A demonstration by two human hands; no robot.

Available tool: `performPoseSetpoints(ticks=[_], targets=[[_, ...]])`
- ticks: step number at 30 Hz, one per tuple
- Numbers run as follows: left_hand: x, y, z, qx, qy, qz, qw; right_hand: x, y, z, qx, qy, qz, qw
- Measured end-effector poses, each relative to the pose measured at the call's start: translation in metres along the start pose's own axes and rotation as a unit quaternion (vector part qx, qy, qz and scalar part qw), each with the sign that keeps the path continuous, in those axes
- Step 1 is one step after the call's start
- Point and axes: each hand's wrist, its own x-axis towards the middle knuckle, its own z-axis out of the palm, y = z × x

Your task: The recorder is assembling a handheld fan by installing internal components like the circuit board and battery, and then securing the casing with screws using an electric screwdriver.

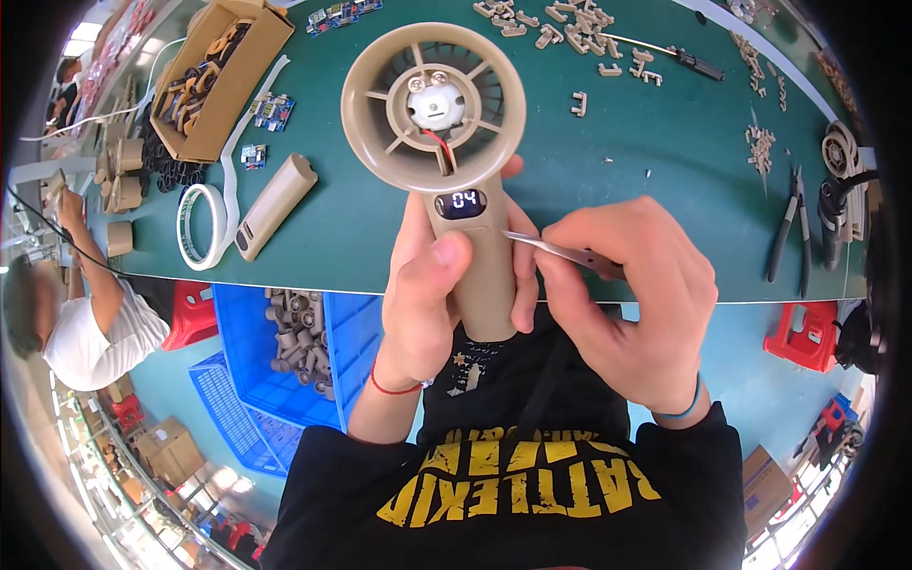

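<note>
A beige handheld fan (486, 275) is held upright over the table's near edge. Its round head shows a bare silver motor (435, 104) with a red wire, and a small display (461, 201) on the neck is lit. My left hand (427, 275) wraps the handle, thumb across the front and fingers showing at the far side. My right hand (636, 275) pinches a pair of metal tweezers (570, 252), their tip at the right edge of the handle just below the display. Whether the tip touches the handle, I cannot tell.
On the green table (608, 190) lie a loose beige handle (275, 206), a tape roll (201, 226), a carton (214, 81) of parts, a screwdriver (698, 63), pliers (790, 233) and small beige pieces. A blue crate (256, 356) of fan parts stands below left; another person (104, 323) sits farther left.
</note>
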Motion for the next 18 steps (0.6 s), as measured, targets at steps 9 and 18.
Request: performPoseSetpoints(ticks=[9,18], targets=[[-0.0016,0.0012,0.0015,0.031,0.000,0.002,1.000,0.0012,0.0016,0.0014,-0.047,0.016,-0.048,0.998],[-0.0034,-0.0016,0.0031,0.049,0.009,0.028,0.998,-0.0018,0.0023,0.0022,-0.094,0.048,-0.094,0.990]])
